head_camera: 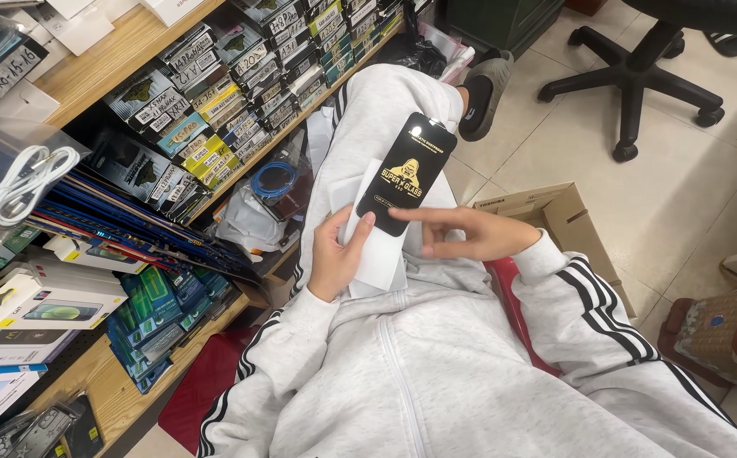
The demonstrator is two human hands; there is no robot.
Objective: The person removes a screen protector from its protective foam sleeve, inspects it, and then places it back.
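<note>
Shelves (131,51) are filling ten o'clock, a box (555,212) sitting at three. Left hand (335,254) is gripping a black pack (407,174) and white sheet (381,263) on the lap — right hand (470,233), half-curled and holding nothing, is fingering the pack's lower edge, still sealed.

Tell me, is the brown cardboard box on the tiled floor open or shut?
Open. The brown cardboard box beside the person's right hand has its top flaps standing up and spread apart; its contents cannot be seen.
</note>
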